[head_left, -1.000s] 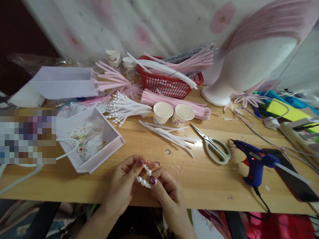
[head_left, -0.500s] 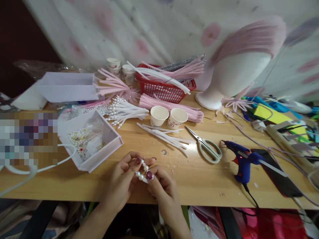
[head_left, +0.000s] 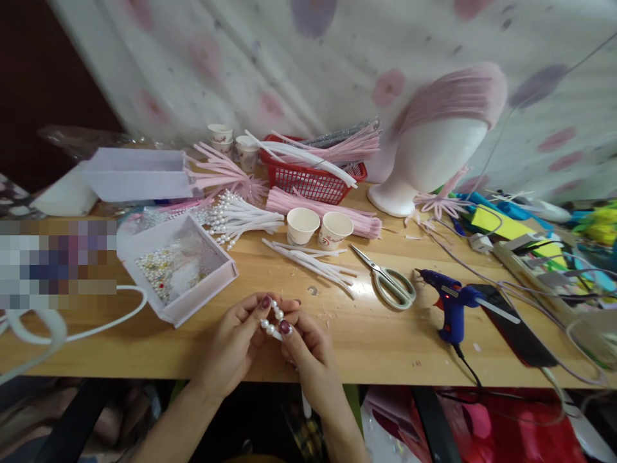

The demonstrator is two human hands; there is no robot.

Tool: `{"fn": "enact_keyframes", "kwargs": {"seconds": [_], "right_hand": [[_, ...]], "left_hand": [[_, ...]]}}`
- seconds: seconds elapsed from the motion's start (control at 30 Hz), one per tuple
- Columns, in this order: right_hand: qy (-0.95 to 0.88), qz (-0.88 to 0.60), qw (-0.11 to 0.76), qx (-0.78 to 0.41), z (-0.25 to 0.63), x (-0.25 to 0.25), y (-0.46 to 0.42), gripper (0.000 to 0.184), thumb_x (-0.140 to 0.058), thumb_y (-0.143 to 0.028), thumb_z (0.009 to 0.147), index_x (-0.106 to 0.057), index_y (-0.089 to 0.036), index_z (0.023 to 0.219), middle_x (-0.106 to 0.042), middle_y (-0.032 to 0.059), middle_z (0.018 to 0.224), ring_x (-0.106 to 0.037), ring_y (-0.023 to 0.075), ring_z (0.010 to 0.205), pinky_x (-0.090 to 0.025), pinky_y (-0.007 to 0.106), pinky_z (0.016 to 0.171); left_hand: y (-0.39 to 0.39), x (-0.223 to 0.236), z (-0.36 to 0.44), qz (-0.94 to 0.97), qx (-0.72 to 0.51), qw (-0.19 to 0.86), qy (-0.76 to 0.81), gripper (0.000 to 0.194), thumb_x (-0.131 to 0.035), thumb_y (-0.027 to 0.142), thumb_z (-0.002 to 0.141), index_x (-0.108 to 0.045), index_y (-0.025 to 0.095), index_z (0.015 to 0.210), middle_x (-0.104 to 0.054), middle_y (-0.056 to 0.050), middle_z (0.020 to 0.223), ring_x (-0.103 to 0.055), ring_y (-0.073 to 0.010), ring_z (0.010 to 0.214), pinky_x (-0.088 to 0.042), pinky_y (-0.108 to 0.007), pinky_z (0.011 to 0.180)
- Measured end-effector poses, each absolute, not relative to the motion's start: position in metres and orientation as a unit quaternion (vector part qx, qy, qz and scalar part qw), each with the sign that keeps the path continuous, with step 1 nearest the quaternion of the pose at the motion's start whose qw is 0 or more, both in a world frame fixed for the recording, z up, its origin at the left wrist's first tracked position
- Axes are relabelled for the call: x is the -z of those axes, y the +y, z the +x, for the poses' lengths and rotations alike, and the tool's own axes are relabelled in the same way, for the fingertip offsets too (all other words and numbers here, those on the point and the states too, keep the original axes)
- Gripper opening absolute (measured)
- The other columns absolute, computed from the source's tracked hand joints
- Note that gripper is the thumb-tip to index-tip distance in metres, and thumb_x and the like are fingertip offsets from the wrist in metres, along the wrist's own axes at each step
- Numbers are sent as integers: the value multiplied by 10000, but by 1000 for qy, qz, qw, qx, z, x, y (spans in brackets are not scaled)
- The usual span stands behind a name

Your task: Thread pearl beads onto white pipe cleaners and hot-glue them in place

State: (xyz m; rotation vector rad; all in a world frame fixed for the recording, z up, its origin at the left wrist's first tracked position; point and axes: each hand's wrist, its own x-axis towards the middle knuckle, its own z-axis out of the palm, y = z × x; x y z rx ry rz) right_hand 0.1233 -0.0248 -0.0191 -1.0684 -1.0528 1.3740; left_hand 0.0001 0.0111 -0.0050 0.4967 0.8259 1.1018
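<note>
Near the table's front edge, my left hand (head_left: 236, 344) pinches one end of a bent pearl-beaded stem (head_left: 267, 326) between thumb and fingers. My right hand (head_left: 308, 350) grips the other side, its thumb pressed by the pearls. A white strip hangs below my right palm and seems to belong to the same stem. Left of my hands stands a white box (head_left: 212, 296) with loose pearls and beads. White pipe cleaners (head_left: 313, 263) lie just beyond my fingers, and a bundle of pearl-tipped white stems (head_left: 241, 215) is farther back.
Scissors (head_left: 385, 280) and a blue glue gun (head_left: 450, 302) lie to the right, with a dark phone (head_left: 520, 328) beside them. Two paper cups (head_left: 303, 225) stand mid-table. Behind are a red basket (head_left: 313, 183) of pipe cleaners and a foam head (head_left: 434, 151). Cables run along the right.
The camera view has shifted slightly, moving the foam head and glue gun leftward in the picture. Both hands keep their hold on the beaded stem, almost unchanged.
</note>
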Motion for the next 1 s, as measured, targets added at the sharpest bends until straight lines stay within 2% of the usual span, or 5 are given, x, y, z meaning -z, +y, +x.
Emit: {"fn": "enact_keyframes", "kwargs": {"seconds": [0.17, 0.37, 0.6, 0.77, 1.0], "right_hand": [[-444, -449, 532, -564, 125, 22, -24, 406, -611, -559, 954, -567, -205, 760, -376, -84, 581, -288, 112, 531, -239, 269, 526], [-447, -448, 532, -563, 125, 23, -24, 384, -625, -534, 948, -588, -197, 768, -377, -85, 579, -283, 108, 525, -224, 270, 519], [-445, -433, 536, -573, 124, 22, -24, 420, -630, -581, 930, -561, -208, 750, -362, -90, 564, -271, 105, 509, -211, 265, 504], [-441, -426, 543, -573, 123, 22, -24, 428, -658, -575, 912, -547, -208, 720, -365, -88, 561, -280, 102, 512, -221, 261, 502], [-438, -406, 538, -595, 122, 23, -23, 383, -628, -560, 944, -621, -185, 864, -369, -95, 588, -268, 89, 499, -225, 248, 482]], "left_hand": [[8, 6, -2, 240, -505, 736, 381, 375, -951, 428, 615, -745, 161, 778, -820, -67, 769, -773, -189, 784, -578, -208, 682], [9, 3, -1, 257, -498, 730, 390, 415, -955, 428, 608, -685, 164, 779, -819, -76, 762, -787, -237, 843, -574, -229, 649], [10, 1, -1, 234, -502, 744, 373, 398, -977, 376, 570, -741, 151, 798, -818, -73, 775, -777, -218, 830, -580, -224, 681], [10, 6, -3, 226, -513, 748, 355, 346, -959, 318, 619, -759, 153, 850, -812, -67, 803, -771, -203, 825, -587, -231, 726], [11, 8, -2, 231, -522, 745, 347, 321, -971, 307, 596, -770, 161, 801, -803, -56, 768, -756, -179, 825, -577, -190, 714]]}}
